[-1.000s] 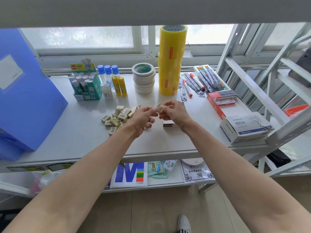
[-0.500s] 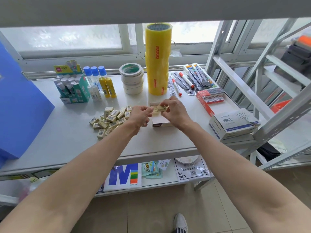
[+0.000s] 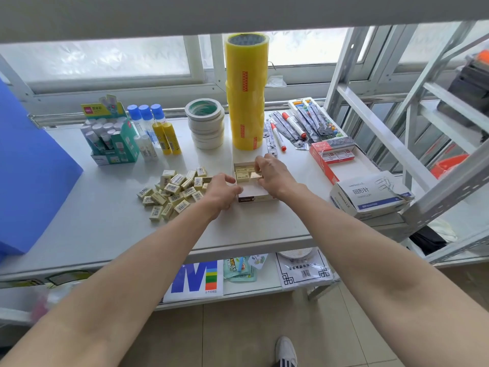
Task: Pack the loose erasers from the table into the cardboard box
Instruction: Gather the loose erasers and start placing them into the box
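The small cardboard box (image 3: 258,197) lies open on the white table (image 3: 105,223), with a few pale yellow erasers (image 3: 243,172) lined up in its far end. My right hand (image 3: 274,174) reaches into the box from the right, and its fingertips pinch one eraser (image 3: 256,175) beside those packed ones. My left hand (image 3: 221,192) sits at the box's left wall with loosely curled fingers and holds nothing. A pile of several loose erasers (image 3: 174,190), most showing barcode labels, lies just left of that hand.
Behind the box stand a tall stack of yellow tape rolls (image 3: 246,91) and white tape rolls (image 3: 206,125). Glue sticks (image 3: 111,139) and bottles (image 3: 156,128) are at the back left, a blue folder (image 3: 29,165) at far left. Staple boxes (image 3: 333,154), a clip box (image 3: 370,194) and shelf rails lie right.
Both hands held one eraser together above the table. My right hand has since lowered it into the box, and my left hand has let go and dropped to the box's left side.
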Demonstrator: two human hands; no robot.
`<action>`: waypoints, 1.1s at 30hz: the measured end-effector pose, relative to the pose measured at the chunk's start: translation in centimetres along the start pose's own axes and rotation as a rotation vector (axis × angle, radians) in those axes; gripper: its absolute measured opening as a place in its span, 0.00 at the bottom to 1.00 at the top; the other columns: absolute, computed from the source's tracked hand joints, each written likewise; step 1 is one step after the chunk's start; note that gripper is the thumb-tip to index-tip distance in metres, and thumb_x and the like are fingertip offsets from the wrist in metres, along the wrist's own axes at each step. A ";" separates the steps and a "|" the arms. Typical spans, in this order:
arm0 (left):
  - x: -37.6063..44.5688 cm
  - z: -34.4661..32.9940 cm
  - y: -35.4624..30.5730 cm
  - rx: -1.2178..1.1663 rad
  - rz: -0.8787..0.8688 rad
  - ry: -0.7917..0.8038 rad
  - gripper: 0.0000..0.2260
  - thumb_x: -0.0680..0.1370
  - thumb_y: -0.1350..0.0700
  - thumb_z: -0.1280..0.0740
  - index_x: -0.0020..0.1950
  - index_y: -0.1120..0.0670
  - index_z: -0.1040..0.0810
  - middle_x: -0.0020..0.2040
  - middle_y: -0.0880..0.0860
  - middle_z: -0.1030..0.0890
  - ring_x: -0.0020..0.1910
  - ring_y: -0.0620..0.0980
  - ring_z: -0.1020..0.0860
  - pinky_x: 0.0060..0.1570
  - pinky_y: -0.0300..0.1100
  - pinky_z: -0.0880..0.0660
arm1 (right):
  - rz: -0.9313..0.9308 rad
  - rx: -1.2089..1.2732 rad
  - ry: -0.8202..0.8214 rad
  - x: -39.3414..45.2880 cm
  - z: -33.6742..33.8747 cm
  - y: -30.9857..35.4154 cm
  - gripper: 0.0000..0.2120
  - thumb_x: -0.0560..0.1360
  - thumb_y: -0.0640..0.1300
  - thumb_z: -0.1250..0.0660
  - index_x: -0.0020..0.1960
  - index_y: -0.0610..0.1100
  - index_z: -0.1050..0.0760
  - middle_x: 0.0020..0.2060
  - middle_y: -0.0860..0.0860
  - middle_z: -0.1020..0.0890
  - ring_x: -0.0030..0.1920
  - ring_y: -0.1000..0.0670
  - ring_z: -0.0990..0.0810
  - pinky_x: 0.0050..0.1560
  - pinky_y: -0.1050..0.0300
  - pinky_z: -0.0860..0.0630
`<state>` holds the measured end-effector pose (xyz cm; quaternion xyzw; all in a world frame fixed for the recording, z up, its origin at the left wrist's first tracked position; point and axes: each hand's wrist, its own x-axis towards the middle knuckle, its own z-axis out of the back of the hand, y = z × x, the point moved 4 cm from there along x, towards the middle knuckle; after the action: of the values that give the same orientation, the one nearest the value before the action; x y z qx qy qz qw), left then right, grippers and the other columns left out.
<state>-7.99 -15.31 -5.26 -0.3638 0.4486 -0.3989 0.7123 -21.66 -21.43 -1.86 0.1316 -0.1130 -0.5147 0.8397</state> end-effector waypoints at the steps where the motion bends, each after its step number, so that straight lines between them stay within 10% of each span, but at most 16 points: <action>1: 0.0 0.0 0.1 -0.002 -0.002 0.003 0.12 0.76 0.61 0.31 0.58 0.57 0.29 0.38 0.56 0.26 0.29 0.49 0.31 0.24 0.39 0.36 | -0.003 0.002 0.000 0.2 -0.1 -0.1 0.11 0.73 0.30 0.35 0.54 0.39 0.26 0.53 0.42 0.26 0.50 0.41 0.23 0.51 0.51 0.25; 20: -0.6 0.4 -0.3 -0.039 -0.009 0.001 0.10 0.79 0.55 0.32 0.56 0.57 0.28 0.37 0.54 0.25 0.27 0.48 0.32 0.21 0.36 0.37 | -0.047 0.040 -0.009 0.4 -0.3 -0.2 0.08 0.76 0.35 0.36 0.51 0.41 0.20 0.52 0.44 0.25 0.52 0.43 0.23 0.52 0.55 0.28; 27: -0.7 2.0 -0.1 -0.996 0.256 0.023 0.21 0.83 0.43 0.47 0.52 0.62 0.29 0.37 0.55 0.29 0.24 0.44 0.34 0.18 0.32 0.37 | 0.038 0.280 -0.194 -1.1 1.5 2.6 0.07 0.77 0.42 0.36 0.52 0.42 0.21 0.48 0.46 0.20 0.46 0.48 0.21 0.52 0.49 0.24; 33: -1.3 3.5 -0.3 -1.156 0.305 0.163 0.33 0.80 0.33 0.52 0.61 0.61 0.28 0.44 0.57 0.24 0.24 0.46 0.30 0.16 0.33 0.35 | 0.244 0.373 0.029 -2.6 1.7 7.3 0.13 0.71 0.55 0.28 0.55 0.56 0.19 0.47 0.55 0.24 0.46 0.55 0.24 0.49 0.55 0.27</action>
<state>-5.19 -13.73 -3.35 -0.5917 0.6930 -0.0102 0.4118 -17.28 -16.13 2.04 0.2774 -0.2091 -0.3776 0.8583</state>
